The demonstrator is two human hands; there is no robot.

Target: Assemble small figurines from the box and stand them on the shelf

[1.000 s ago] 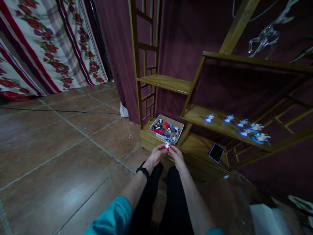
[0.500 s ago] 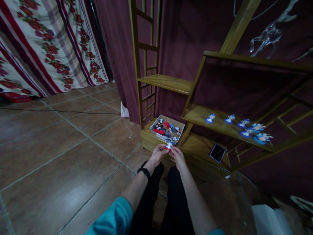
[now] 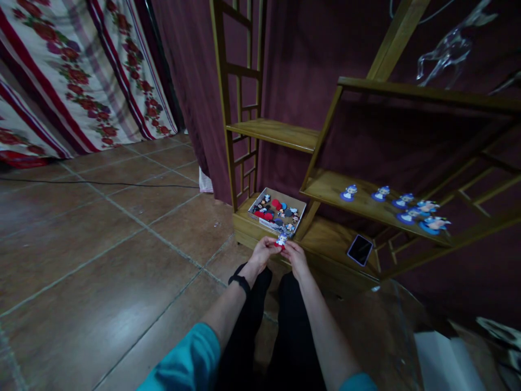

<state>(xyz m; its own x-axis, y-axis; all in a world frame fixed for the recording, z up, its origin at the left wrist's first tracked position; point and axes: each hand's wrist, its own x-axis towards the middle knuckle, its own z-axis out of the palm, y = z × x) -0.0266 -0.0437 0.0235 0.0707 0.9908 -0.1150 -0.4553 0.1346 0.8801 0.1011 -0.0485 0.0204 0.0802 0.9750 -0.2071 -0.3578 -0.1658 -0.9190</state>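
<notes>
So both hands were close together just below the middle of the frame, left hand and right hand each pinching a tiny white figurine with a purplish hat and red base. It was just in front of a shallow cardboard box full of mixed figurines. My worry: with only fingertips on something that small, uneven pressure could've popped it loose, dropping it onto the brown tiled floor or into the jumble. Knocking the box rim was another risk. As for writing, the pale label on the box's near side was too small to read.
</notes>
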